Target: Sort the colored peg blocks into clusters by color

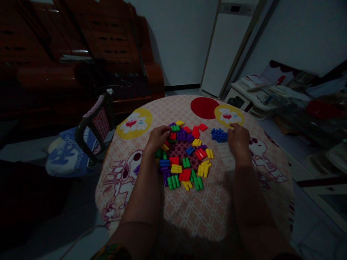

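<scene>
My left hand (159, 138) is at the left edge of a loose heap of coloured plastic building blocks (185, 174). Its fingers are bent and bunched together beside a green block (175, 128); what lies between the fingertips is hidden. The heap mixes red, yellow, green, purple and blue ribbed pieces. To the right, a separate tight group of blue blocks (219, 135) lies on the tablecloth. My right hand (239, 141) rests against its right end, index finger stretched out and apart, the other fingers partly hidden.
A patterned cloth (195, 213) covers the round table. A chair (94, 126) stands at its left, with a wooden sofa (114, 47) behind. On the right is a white cabinet (252, 90) with papers. A tall white appliance (226, 47) stands at the back wall.
</scene>
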Motion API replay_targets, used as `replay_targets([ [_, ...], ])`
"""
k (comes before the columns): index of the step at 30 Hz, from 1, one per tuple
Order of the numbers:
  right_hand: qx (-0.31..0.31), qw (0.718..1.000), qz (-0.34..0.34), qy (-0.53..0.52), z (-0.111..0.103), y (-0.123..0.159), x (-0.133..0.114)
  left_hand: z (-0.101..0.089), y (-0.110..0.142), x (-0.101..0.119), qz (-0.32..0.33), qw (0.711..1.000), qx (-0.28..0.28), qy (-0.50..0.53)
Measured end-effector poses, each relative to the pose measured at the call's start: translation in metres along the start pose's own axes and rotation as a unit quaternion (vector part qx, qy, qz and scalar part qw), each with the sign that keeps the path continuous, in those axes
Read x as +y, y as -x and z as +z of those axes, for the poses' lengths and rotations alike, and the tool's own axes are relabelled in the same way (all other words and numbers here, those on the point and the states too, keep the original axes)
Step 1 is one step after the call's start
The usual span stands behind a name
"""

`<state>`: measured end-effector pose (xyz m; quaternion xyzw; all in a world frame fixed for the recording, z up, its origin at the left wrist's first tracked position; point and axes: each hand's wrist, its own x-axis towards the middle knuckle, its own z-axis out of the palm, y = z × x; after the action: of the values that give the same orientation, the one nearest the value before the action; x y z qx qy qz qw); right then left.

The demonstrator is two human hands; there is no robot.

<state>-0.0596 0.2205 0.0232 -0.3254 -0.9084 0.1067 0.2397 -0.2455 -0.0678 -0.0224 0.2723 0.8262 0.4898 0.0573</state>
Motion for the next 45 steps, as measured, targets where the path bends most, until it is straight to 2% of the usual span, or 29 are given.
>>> replay_targets([
  [2, -0.002, 0.999, -0.039, -0.033, -0.009, 0.006, -0.020, 0.000, 0.000, -0.001, 0.000, 1.000, 0.002, 0.005],
  [3, -0.024, 0.995, -0.073, -0.058, -0.012, 0.010, -0.031, 0.000, 0.000, -0.001, 0.001, 1.000, 0.003, 0.006],
  [6, -0.139, 0.965, -0.195, -0.109, -0.010, 0.028, -0.068, 0.000, -0.001, -0.003, 0.005, 1.000, 0.004, 0.005],
  [8, -0.202, 0.942, -0.255, -0.077, -0.001, 0.042, -0.087, 0.000, -0.001, -0.003, 0.005, 1.000, 0.004, 0.007],
  [11, -0.247, 0.921, -0.303, 0.007, 0.016, 0.059, -0.099, -0.001, -0.001, -0.002, 0.005, 1.000, 0.005, 0.017],
  [15, -0.265, 0.901, -0.337, 0.070, 0.027, 0.068, -0.098, -0.002, 0.001, 0.001, 0.006, 1.000, 0.004, 0.027],
  [21, -0.256, 0.902, -0.343, 0.044, 0.023, 0.075, -0.099, -0.002, 0.002, 0.006, -0.004, 1.000, 0.003, 0.003],
  [26, -0.247, 0.923, -0.295, 0.001, 0.027, 0.064, -0.100, -0.002, 0.001, 0.005, 0.000, 1.000, 0.003, -0.006],
  [29, -0.202, 0.949, -0.238, -0.045, 0.023, 0.043, -0.083, -0.002, 0.000, 0.003, 0.005, 1.000, 0.006, 0.006],
  [33, -0.140, 0.972, -0.172, -0.073, 0.011, 0.016, -0.045, -0.002, 0.000, 0.001, 0.008, 1.000, 0.004, 0.009],
  [38, -0.116, 0.986, -0.122, -0.003, 0.001, 0.002, -0.018, -0.001, 0.000, 0.001, 0.003, 1.000, 0.002, 0.003],
  [41, -0.123, 0.987, -0.099, 0.034, 0.000, 0.002, -0.018, -0.001, 0.000, 0.001, 0.006, 1.000, 0.006, 0.009],
  [45, -0.129, 0.981, -0.123, 0.071, 0.004, 0.007, -0.021, 0.000, 0.000, 0.000, 0.005, 1.000, 0.006, 0.013],
])
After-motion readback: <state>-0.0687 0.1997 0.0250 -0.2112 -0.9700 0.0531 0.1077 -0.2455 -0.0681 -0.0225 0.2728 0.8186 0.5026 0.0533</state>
